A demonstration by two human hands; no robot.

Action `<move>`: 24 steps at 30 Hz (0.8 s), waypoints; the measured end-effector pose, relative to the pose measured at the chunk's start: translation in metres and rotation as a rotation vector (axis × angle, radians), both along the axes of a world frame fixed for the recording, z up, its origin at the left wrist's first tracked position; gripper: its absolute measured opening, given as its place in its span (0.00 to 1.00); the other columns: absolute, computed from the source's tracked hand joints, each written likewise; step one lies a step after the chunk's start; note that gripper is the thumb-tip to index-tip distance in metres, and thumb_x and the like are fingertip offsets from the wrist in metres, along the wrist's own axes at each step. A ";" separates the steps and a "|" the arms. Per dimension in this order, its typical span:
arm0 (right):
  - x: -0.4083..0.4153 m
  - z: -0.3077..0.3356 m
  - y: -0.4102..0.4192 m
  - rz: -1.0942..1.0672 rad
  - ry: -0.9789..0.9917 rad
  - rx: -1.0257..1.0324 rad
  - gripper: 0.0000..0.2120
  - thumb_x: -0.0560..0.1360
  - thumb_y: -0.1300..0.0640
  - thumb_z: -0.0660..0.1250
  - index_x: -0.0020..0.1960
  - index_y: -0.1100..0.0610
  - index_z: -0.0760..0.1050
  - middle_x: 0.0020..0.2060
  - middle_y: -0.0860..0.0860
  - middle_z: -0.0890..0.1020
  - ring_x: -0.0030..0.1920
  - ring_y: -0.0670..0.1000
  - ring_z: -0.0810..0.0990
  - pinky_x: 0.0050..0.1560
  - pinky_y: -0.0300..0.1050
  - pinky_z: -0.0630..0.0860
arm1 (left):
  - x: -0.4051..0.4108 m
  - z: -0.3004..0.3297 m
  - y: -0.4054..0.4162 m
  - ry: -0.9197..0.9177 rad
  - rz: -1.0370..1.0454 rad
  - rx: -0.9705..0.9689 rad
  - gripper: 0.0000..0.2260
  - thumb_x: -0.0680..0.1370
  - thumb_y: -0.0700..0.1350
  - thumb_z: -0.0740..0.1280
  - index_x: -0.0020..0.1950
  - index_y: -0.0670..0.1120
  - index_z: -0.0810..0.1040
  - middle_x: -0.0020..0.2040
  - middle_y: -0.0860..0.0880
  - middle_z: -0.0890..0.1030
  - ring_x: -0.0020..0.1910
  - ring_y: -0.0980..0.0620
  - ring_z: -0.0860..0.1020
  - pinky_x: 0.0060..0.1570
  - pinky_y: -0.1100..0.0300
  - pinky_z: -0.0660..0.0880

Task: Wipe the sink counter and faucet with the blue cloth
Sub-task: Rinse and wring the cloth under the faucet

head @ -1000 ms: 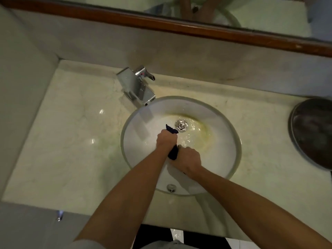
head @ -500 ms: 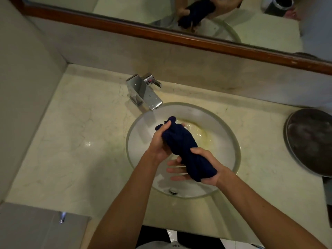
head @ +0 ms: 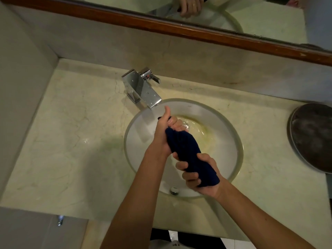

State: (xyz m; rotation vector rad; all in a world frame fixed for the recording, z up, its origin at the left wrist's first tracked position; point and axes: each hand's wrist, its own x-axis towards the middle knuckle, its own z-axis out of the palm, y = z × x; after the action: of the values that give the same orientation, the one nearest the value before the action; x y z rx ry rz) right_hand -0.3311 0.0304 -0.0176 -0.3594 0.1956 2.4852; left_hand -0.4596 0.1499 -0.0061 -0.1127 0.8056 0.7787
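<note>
blue cloth gripped by both hands, left hand & right hand (over basin); counter could get dripped on if wrung badly

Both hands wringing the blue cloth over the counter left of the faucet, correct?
Not quite. The head view shows the left hand and right hand both closed on the rolled blue cloth, but they hold it over the sink basin, in front of and to the right of the faucet, not over the counter.
</note>
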 end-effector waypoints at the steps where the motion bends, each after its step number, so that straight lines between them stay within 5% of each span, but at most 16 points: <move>1: 0.002 -0.001 0.000 0.009 0.000 -0.021 0.24 0.77 0.55 0.70 0.70 0.62 0.71 0.47 0.54 0.79 0.36 0.50 0.82 0.34 0.38 0.79 | 0.001 -0.004 0.001 0.050 -0.045 -0.024 0.31 0.84 0.60 0.59 0.22 0.49 0.63 0.19 0.52 0.62 0.19 0.56 0.64 0.24 0.64 0.66; 4: 0.008 -0.004 0.000 0.037 -0.060 -0.050 0.23 0.77 0.56 0.70 0.69 0.62 0.71 0.44 0.53 0.77 0.32 0.48 0.78 0.29 0.36 0.73 | 0.006 -0.010 0.003 0.190 -0.143 -0.043 0.29 0.85 0.53 0.59 0.24 0.49 0.61 0.21 0.53 0.61 0.20 0.56 0.61 0.24 0.64 0.61; 7: 0.011 0.000 0.002 0.017 -0.057 -0.049 0.22 0.77 0.54 0.69 0.68 0.61 0.70 0.42 0.52 0.76 0.29 0.46 0.71 0.27 0.36 0.72 | 0.005 -0.007 -0.002 0.077 -0.151 -0.020 0.25 0.83 0.57 0.63 0.29 0.48 0.65 0.26 0.52 0.66 0.25 0.54 0.67 0.35 0.62 0.76; 8: 0.010 0.002 0.003 -0.001 -0.026 -0.048 0.22 0.77 0.54 0.69 0.67 0.61 0.69 0.41 0.52 0.76 0.29 0.46 0.70 0.27 0.36 0.73 | 0.003 -0.008 -0.006 0.008 -0.132 0.017 0.23 0.81 0.60 0.64 0.33 0.47 0.68 0.31 0.50 0.70 0.32 0.52 0.73 0.49 0.57 0.80; 10: 0.010 0.006 0.006 -0.043 0.079 -0.048 0.23 0.76 0.52 0.69 0.66 0.61 0.69 0.40 0.52 0.77 0.28 0.46 0.69 0.27 0.36 0.73 | -0.004 -0.013 -0.016 -0.122 -0.069 0.159 0.19 0.78 0.60 0.69 0.45 0.44 0.73 0.48 0.44 0.77 0.57 0.44 0.79 0.74 0.43 0.66; 12: 0.008 0.008 0.008 -0.061 0.183 -0.025 0.23 0.76 0.51 0.69 0.66 0.61 0.69 0.39 0.53 0.78 0.28 0.46 0.70 0.28 0.37 0.73 | -0.005 -0.018 -0.022 -0.272 -0.045 0.357 0.18 0.77 0.54 0.73 0.56 0.45 0.72 0.65 0.41 0.74 0.75 0.37 0.67 0.78 0.38 0.55; 14: 0.003 0.009 0.009 -0.058 0.209 0.042 0.23 0.77 0.49 0.69 0.66 0.60 0.70 0.40 0.52 0.79 0.29 0.46 0.70 0.29 0.37 0.73 | 0.000 -0.018 -0.026 -0.297 -0.035 0.458 0.18 0.75 0.51 0.76 0.57 0.48 0.70 0.65 0.42 0.75 0.72 0.40 0.71 0.73 0.41 0.66; 17: -0.004 0.011 0.002 -0.034 0.126 0.131 0.22 0.78 0.48 0.68 0.66 0.58 0.69 0.42 0.50 0.77 0.32 0.46 0.68 0.33 0.36 0.71 | 0.008 -0.009 -0.027 -0.110 -0.033 0.366 0.13 0.72 0.45 0.78 0.48 0.50 0.75 0.42 0.49 0.77 0.42 0.52 0.79 0.46 0.56 0.79; 19: -0.001 0.020 0.002 0.030 -0.062 0.084 0.20 0.77 0.49 0.72 0.62 0.58 0.72 0.40 0.52 0.76 0.31 0.47 0.69 0.32 0.38 0.70 | 0.010 -0.005 -0.021 0.164 -0.095 0.357 0.05 0.75 0.44 0.76 0.47 0.49 0.81 0.36 0.49 0.75 0.34 0.53 0.75 0.37 0.60 0.76; 21: 0.000 0.029 0.013 0.180 -0.592 0.046 0.21 0.71 0.47 0.78 0.55 0.59 0.77 0.35 0.54 0.77 0.27 0.48 0.71 0.26 0.40 0.69 | 0.009 -0.013 -0.011 0.513 -0.265 0.371 0.02 0.76 0.43 0.74 0.44 0.48 0.85 0.34 0.49 0.78 0.33 0.53 0.77 0.35 0.61 0.76; 24: -0.008 0.008 0.036 0.473 -1.408 0.218 0.14 0.72 0.49 0.76 0.43 0.59 0.77 0.30 0.52 0.79 0.25 0.49 0.74 0.28 0.42 0.70 | 0.016 -0.045 0.004 0.852 -0.593 0.373 0.08 0.77 0.44 0.73 0.40 0.44 0.77 0.36 0.48 0.80 0.37 0.48 0.81 0.38 0.57 0.78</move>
State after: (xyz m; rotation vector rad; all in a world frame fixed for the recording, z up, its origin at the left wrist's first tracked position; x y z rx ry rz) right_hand -0.3391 0.0666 -0.0092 -2.0466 -0.7891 2.0097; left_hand -0.4431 0.1542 -0.0514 0.8111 1.3856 0.3716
